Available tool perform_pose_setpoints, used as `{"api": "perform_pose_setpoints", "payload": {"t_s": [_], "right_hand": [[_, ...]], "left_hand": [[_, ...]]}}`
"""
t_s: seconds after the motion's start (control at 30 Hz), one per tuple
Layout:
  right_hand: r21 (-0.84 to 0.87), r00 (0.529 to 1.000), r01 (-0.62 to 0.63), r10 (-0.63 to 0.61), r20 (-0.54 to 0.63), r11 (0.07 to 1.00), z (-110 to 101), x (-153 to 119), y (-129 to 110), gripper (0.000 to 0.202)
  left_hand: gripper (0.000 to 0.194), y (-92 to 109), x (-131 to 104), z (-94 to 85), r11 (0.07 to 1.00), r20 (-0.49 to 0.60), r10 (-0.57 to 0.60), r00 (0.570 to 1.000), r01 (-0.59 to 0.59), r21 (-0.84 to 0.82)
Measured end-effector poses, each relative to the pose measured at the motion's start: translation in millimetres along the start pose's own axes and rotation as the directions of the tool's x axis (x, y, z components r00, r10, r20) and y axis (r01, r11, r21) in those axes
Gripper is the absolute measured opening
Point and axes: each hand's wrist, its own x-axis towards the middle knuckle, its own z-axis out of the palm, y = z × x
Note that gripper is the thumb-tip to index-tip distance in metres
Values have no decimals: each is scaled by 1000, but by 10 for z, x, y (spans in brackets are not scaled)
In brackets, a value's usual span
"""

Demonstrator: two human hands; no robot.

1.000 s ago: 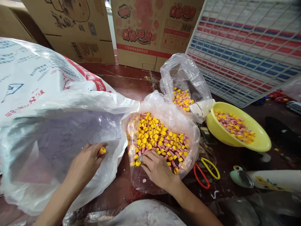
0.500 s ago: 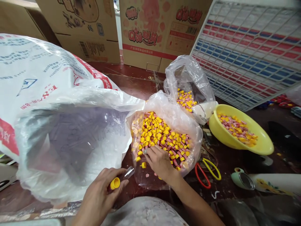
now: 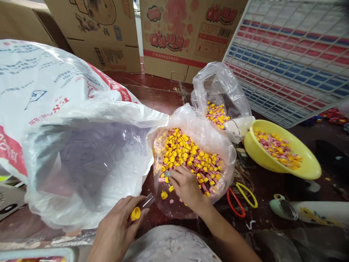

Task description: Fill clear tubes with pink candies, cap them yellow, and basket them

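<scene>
My left hand [image 3: 118, 225] is closed around a clear tube [image 3: 148, 201], and a yellow cap [image 3: 135, 213] shows between its fingers. It is in front of the large white sack [image 3: 89, 116], whose open mouth shows clear tubes inside. My right hand [image 3: 187, 187] reaches over the front of a clear plastic bag [image 3: 227, 160] full of yellow-capped pieces with red-and-white wrappers [image 3: 178, 147]. Its fingertips are pressed together at a small greyish thing [image 3: 167, 174], too small to make out. Beside that hand, a loose yellow cap [image 3: 164, 195] lies at the bag's front edge.
Behind stand a second plastic bag [image 3: 215, 78], cardboard boxes [image 3: 163, 54] and a white wire rack [image 3: 272, 65]. To the right are a yellow bowl [image 3: 311, 163] with similar pieces, red-and-yellow-handled scissors [image 3: 236, 202] and a pale green cup [image 3: 283, 209]. A white tray edge [image 3: 40, 253] shows at bottom left.
The view has shifted slightly. Both hands remain nearly in place; my right fingertips have moved slightly among the pieces, and the caps near them have shifted.
</scene>
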Motion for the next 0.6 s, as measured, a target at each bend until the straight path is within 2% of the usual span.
{"api": "perform_pose_setpoints", "payload": {"t_s": [0.07, 0.13, 0.23, 0.33, 0.4, 0.5, 0.6], "right_hand": [[216, 1000, -26, 26, 0, 976, -198, -63, -11, 26], [388, 998, -33, 12, 56, 921, -346, -119, -63, 32], [482, 988, -96, 26, 149, 871, -425, -157, -141, 33], [519, 955, -261, 141, 259, 814, -385, -145, -131, 29], [529, 914, -351, 161, 372, 772, -325, -126, -85, 29], [559, 861, -416, 113, 496, 717, -213, -98, -44, 32], [585, 839, -456, 105, 533, 671, -121, -81, -89, 31]], "left_hand": [[24, 41, 25, 15, 997, 0, 18, 1000, -18, -69], [22, 89, 68, 36, 990, 20, 55, 998, -52, -128], [21, 154, 129, 46, 979, 45, 102, 994, -92, -183], [19, 190, 144, 39, 971, 72, 144, 987, -127, -201], [18, 197, 134, 57, 967, 64, 181, 981, -166, -192], [17, 184, 124, 136, 959, -38, 239, 970, -242, -148], [18, 101, 93, 176, 953, -129, 267, 955, -282, -111]]}}
